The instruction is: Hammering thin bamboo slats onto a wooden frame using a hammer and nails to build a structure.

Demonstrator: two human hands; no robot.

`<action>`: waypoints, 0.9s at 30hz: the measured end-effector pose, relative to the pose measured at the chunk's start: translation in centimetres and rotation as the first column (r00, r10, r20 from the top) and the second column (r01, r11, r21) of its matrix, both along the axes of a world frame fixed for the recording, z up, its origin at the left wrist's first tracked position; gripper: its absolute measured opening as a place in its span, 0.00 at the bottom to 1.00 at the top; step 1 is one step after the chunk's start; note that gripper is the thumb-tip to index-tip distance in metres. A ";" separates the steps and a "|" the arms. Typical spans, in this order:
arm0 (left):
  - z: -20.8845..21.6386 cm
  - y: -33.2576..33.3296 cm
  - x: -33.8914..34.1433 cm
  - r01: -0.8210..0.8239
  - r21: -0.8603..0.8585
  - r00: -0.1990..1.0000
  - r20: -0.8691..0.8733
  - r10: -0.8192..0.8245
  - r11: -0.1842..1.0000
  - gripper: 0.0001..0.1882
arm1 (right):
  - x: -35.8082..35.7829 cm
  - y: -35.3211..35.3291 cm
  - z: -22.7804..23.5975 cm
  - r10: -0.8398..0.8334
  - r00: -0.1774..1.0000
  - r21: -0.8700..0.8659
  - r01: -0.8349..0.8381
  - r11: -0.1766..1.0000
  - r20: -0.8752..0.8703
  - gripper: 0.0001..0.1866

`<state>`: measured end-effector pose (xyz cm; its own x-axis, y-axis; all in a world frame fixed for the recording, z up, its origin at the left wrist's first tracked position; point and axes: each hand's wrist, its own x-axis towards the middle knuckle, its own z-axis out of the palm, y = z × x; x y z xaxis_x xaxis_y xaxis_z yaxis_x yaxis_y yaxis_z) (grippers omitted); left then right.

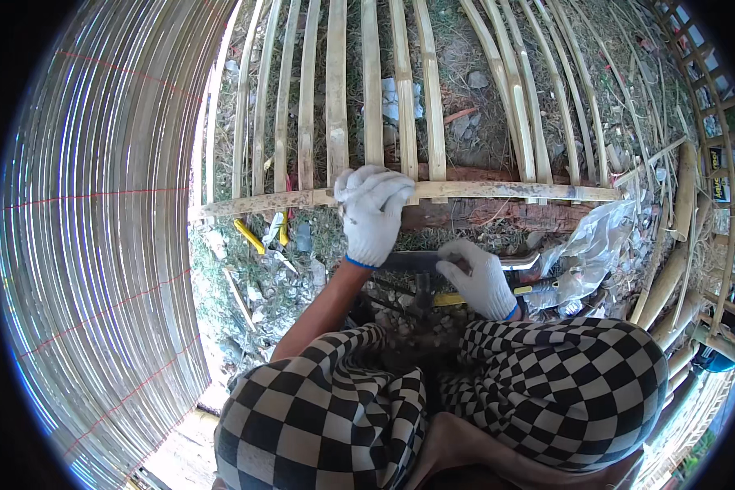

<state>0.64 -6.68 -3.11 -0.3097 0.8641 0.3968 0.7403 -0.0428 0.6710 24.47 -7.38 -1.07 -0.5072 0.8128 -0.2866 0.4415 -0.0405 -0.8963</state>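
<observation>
Left hand gripped the rail, probably steadying the slats; no telling whether the right hand, by the blade, held anything.

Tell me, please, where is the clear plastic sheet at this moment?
In the head view, the clear plastic sheet lies to the right of the right hand, just below the right end of the crosswise bamboo strip.

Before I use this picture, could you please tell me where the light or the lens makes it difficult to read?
Head view: fisheye curves the slat wall at the left; head view: glare whitens the ground beside it; head view: shade between the knees; head view: the left hand looks fairly sharp.
</observation>
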 end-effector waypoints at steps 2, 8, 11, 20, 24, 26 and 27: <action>-1.0 -0.1 0.8 -0.006 0.022 0.999 -0.035 0.007 1.000 0.06 | 1.1 -0.4 0.0 0.028 0.996 -0.012 -0.027 1.000 0.083 0.17; -2.0 0.2 1.4 -0.046 0.111 0.999 -0.023 0.049 0.993 0.06 | 4.3 -1.1 0.5 0.293 0.871 0.278 -0.417 0.865 0.394 0.24; -2.0 0.1 1.2 -0.036 0.110 0.998 -0.037 0.041 0.993 0.08 | 6.2 -2.1 -1.8 0.421 0.709 0.240 -0.630 0.739 0.566 0.24; -1.7 0.7 1.4 -0.033 0.109 0.998 -0.040 0.038 0.993 0.05 | 5.6 0.2 5.6 0.445 0.840 -0.304 -0.356 0.884 0.311 0.24; -1.9 0.5 1.2 -0.011 0.114 1.000 -0.026 0.014 0.993 0.05 | 4.5 1.4 7.0 0.189 0.934 -0.209 -0.128 0.969 0.302 0.34; -1.7 0.6 1.1 -0.012 0.107 0.996 -0.087 0.021 0.994 0.06 | 4.5 2.5 8.3 0.138 0.908 -0.045 -0.132 0.990 0.395 0.36; -1.6 0.6 0.9 -0.006 0.140 0.996 -0.082 0.017 0.990 0.05 | 4.7 2.8 8.7 0.141 0.905 -0.038 -0.137 0.990 0.401 0.38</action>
